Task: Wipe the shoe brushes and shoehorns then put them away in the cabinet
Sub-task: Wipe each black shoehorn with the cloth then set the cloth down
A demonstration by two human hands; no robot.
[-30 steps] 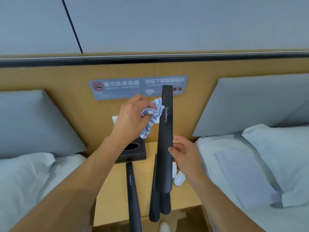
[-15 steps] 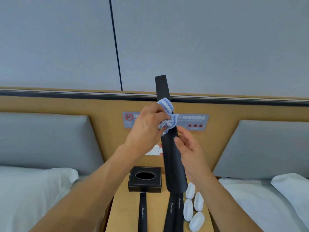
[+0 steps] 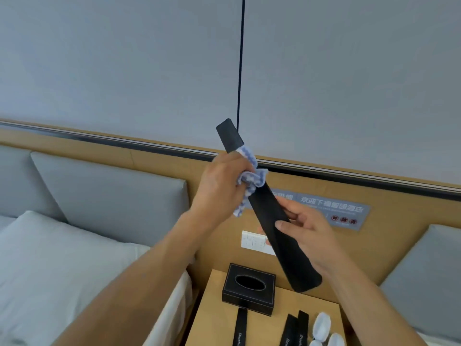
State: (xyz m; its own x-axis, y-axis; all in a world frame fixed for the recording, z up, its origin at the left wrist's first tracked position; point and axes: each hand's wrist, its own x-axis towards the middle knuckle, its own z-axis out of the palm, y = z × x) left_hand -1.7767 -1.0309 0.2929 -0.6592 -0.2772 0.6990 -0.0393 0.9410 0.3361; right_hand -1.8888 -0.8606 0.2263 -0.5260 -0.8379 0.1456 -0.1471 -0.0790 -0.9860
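In the head view, the person held one black shoehorn (image 3: pixel 268 208) up in the air in front of the wooden headboard (image 3: pixel 159 166), its long axis slanting from the narrow end at upper left down to the broad spoon end at lower right. The left hand (image 3: pixel 222 186) was closed around the upper shaft with a blue-and-white cloth (image 3: pixel 250 182) bunched between fingers and shoehorn, just below the narrow tip. The right hand (image 3: pixel 306 233) pinched the lower half, thumb across the front face and fingers behind, steadying it.

The cloth hand lay nearer the narrow end, so most of the blade ran away from it, down and to the right toward the other hand. Any further wiping would probably have to travel along that slant.

Below, on the bedside table (image 3: pixel 212 318), three more shoehorns (image 3: pixel 240 328) lay beside a black tissue box (image 3: pixel 249 288), with white shoe brushes (image 3: pixel 321 325) at the right. No cabinet showed.
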